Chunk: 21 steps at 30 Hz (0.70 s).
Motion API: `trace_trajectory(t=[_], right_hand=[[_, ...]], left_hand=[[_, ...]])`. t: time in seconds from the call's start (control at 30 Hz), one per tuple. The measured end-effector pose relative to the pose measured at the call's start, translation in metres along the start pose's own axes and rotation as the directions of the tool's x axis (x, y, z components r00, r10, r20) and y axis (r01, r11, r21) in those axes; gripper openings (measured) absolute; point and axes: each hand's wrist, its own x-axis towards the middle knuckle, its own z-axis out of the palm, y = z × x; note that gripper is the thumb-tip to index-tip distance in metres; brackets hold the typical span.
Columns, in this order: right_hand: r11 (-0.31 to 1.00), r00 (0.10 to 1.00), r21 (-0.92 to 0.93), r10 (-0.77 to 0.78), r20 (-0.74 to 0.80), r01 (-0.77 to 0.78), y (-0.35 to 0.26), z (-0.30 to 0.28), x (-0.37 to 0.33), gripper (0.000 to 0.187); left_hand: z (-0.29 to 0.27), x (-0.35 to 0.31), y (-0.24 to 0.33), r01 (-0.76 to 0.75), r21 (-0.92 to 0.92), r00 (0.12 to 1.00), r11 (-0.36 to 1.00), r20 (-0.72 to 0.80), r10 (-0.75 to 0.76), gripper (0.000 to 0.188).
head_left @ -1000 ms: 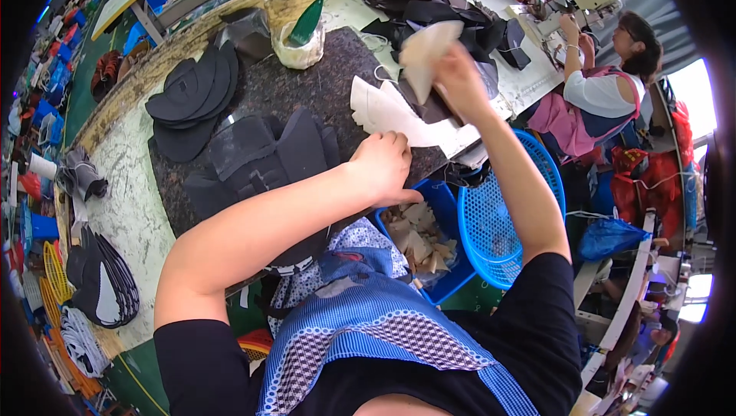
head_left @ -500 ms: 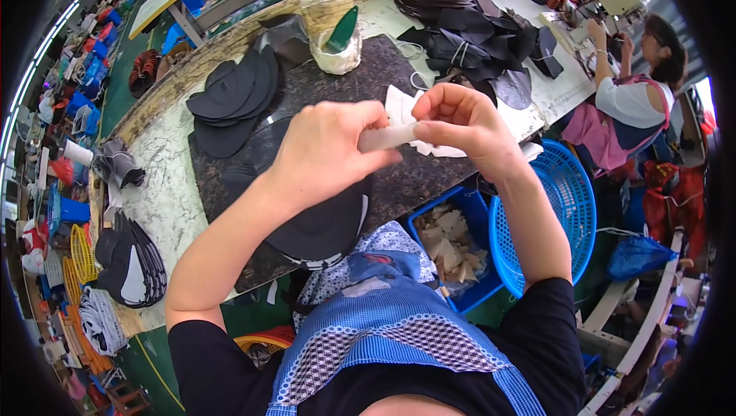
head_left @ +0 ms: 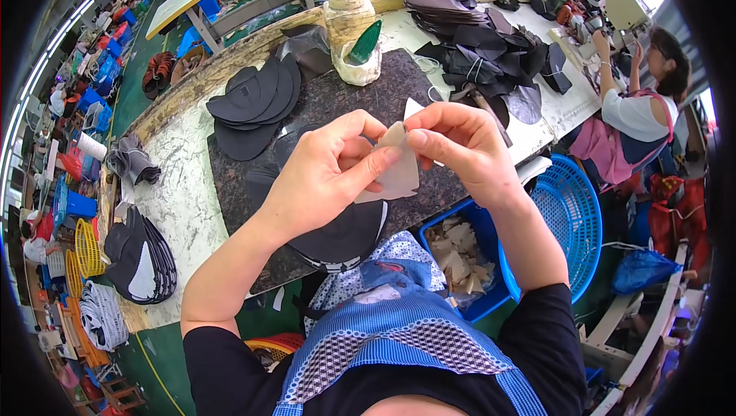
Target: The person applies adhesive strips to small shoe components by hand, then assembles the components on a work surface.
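Observation:
Over a dark speckled slab I hold a thin, pale beige piece between both hands. My left hand is closed on its left side, thumb on top. Its upper tip is pinched by my right hand, where a white corner also pokes up above the fingers; whether this is a separate layer I cannot tell. Below my left hand lies a black curved piece with a white edge, partly covered by the hand. A fan of black cut pieces rests on the slab to the left.
Beyond the slab stands a glue-crusted white container with a green-topped object in it. Dark pieces are heaped at the back right. A blue bin of pale scraps and a blue basket stand right. A co-worker sits far right.
The pale piece has turned from lying edge-on between my hands to hanging flat and spread downward. My hands have drawn closer together, and the whole view has shifted slightly.

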Motion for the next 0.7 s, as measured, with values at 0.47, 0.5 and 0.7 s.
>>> trace_trajectory(t=[0.47,0.5,0.7], right_hand=[[0.841,0.964,-0.501,0.084,-0.252,-0.205,0.009,-0.075,-0.062,0.026],[0.785,0.950,-0.539,0.289,-0.120,-0.307,0.016,-0.057,-0.071,0.033],[0.983,0.990,-0.166,0.062,-0.123,-0.083,-0.011,-0.013,-0.052,0.028]], left_hand=[[0.009,-0.012,-0.006,-0.168,0.162,0.986,0.972,0.024,0.166,0.018],[0.009,-0.009,-0.007,-0.168,0.165,0.986,0.972,0.020,0.167,0.018],[0.021,-0.002,-0.006,-0.176,0.182,0.984,0.967,0.057,0.168,0.018]])
